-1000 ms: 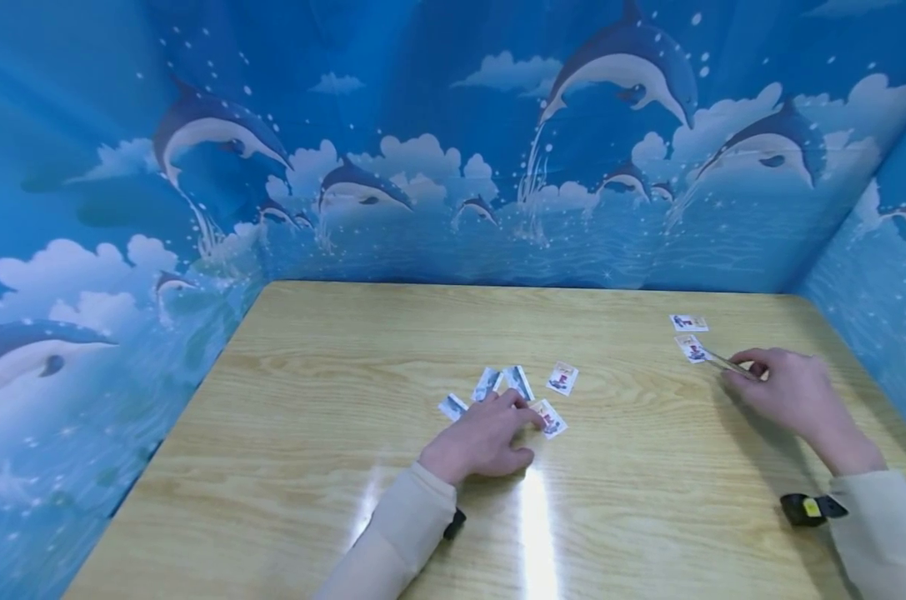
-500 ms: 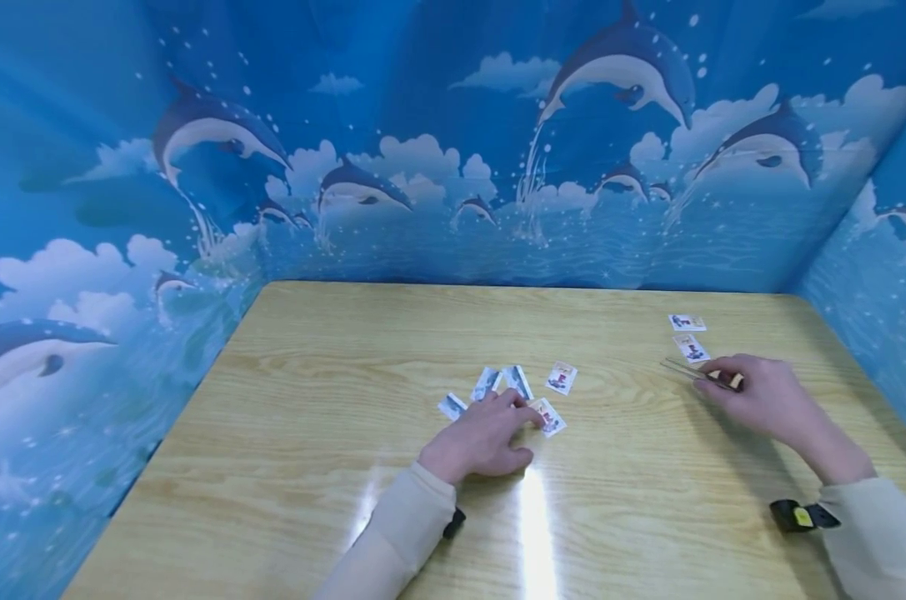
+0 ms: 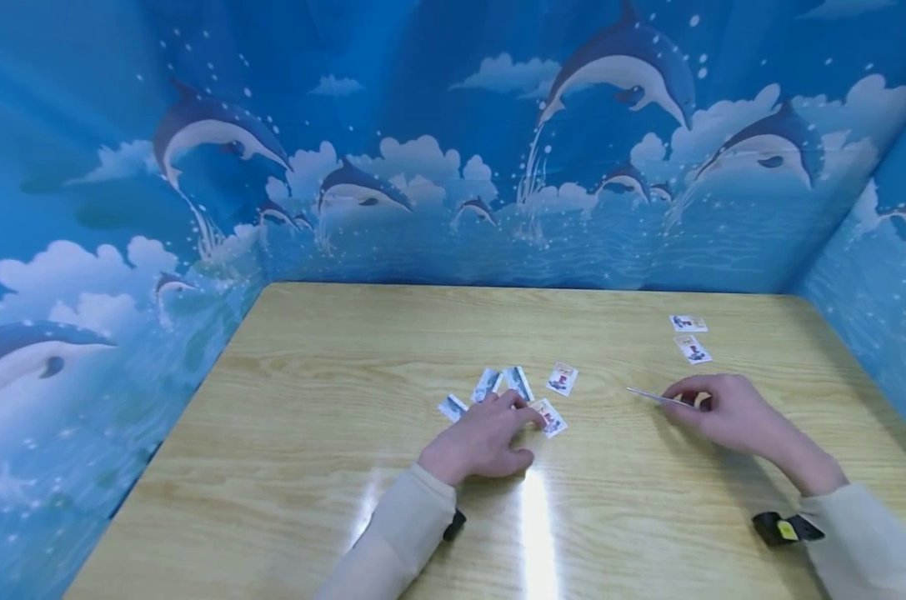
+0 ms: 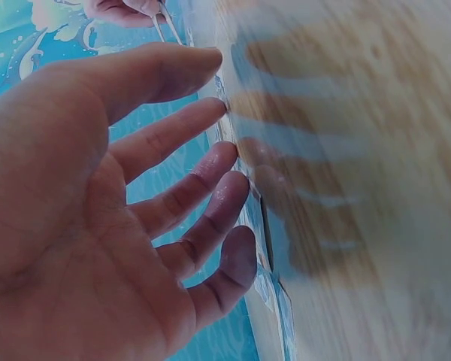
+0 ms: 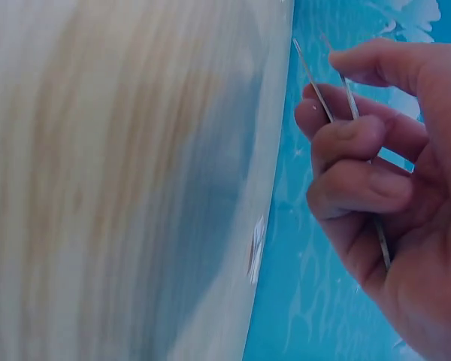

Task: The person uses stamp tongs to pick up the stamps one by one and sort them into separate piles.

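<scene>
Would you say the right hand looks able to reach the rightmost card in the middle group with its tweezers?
Probably yes: only bare table shows between the tweezers in the right hand and the rightmost card, and the left hand leaves it uncovered.

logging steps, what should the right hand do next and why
Probably guide the right hand so the tweezers reach the middle group's rightmost card: their tips stand apart with nothing between, and that card lies clear of the left hand.

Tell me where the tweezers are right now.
In the head view, the tweezers are right of centre, gripped in the person's right hand, with the two far-right cards beyond them.
</scene>
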`<state>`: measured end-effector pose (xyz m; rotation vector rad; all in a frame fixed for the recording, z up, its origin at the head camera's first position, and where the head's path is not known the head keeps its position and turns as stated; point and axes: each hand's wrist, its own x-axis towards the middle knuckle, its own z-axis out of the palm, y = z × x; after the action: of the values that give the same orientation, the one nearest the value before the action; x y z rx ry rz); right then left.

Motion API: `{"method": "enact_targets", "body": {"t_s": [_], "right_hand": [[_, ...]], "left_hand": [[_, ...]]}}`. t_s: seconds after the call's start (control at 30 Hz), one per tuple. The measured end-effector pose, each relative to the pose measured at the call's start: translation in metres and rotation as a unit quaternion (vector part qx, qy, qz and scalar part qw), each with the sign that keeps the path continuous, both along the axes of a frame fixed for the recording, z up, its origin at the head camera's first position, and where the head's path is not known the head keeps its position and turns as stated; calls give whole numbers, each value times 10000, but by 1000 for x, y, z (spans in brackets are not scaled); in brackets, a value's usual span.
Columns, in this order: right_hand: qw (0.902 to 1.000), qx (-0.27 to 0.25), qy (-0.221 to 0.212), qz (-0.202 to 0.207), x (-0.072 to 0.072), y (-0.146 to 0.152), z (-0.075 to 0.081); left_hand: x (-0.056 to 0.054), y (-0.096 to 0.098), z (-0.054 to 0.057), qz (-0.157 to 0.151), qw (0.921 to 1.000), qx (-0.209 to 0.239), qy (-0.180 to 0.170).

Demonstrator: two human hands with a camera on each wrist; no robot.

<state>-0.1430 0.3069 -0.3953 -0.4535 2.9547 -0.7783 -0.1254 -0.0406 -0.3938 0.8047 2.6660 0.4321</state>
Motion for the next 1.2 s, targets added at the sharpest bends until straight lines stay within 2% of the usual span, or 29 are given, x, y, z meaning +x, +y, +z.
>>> {"method": "enact_targets", "body": {"t_s": [0.2,0.43,0.6,0.93,1.2], "right_hand": [[9979,-406,-341,384,4,-14,1],[9891,-875,-774,894,5,-23,-5],[9858,-911,-802,1158,7,-29,-9],[9827,-899,-1120,1168,11,-42,-11],[9809,-861,-1141,1321,11,-50,-9]], "left_hand": [[-1,0,-1,-12,10000,-49,-1],[-1,0,0,-22,9999,-106,-13],[-1,0,-1,-2,9999,-110,-32],[-1,0,-1,-19,10000,-83,-14],[-1,-1,-1,-33,10000,-48,-8]]}}
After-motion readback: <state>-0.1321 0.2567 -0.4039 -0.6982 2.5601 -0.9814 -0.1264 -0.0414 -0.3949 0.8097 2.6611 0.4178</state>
